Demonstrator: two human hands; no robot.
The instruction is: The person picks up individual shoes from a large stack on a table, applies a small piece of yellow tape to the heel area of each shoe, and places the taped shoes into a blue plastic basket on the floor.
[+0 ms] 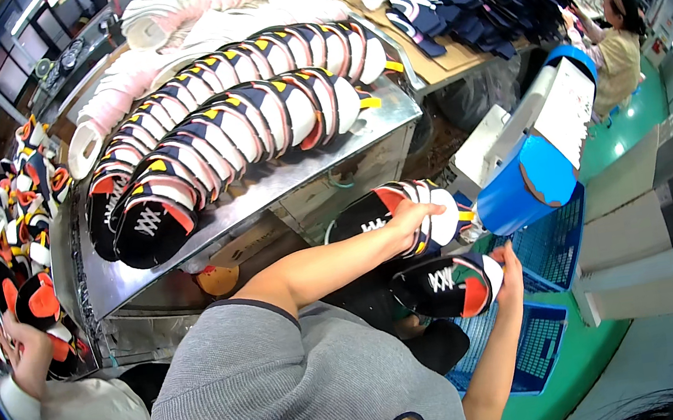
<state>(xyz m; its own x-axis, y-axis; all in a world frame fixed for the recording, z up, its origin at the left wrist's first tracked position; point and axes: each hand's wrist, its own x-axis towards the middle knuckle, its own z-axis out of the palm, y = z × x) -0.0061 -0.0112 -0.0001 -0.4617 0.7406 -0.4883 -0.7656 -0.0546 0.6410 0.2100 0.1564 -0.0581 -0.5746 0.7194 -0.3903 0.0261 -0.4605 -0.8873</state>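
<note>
My left hand [416, 221] is closed on the white heel end of several nested shoe uppers [362, 212], black with a red lining and yellow tabs. They lie against the front end of a blue and white machine [524, 185]. Slightly nearer to me, my right hand [511, 274] grips the white heel of another black shoe upper [440, 288], with white crossed laces and a red-orange tongue side. Its toe points left. The fingertips of both hands are partly hidden by the uppers.
Two long rows of nested uppers [233, 134] lie on a metal-topped table [299, 183]. White-pink pieces [158, 17] and dark blue pieces [479, 0] are piled behind. Blue crates [541, 344] stand low at right. A co-worker's hand [25, 349] touches piled uppers at left; another person [615, 54] stands far right.
</note>
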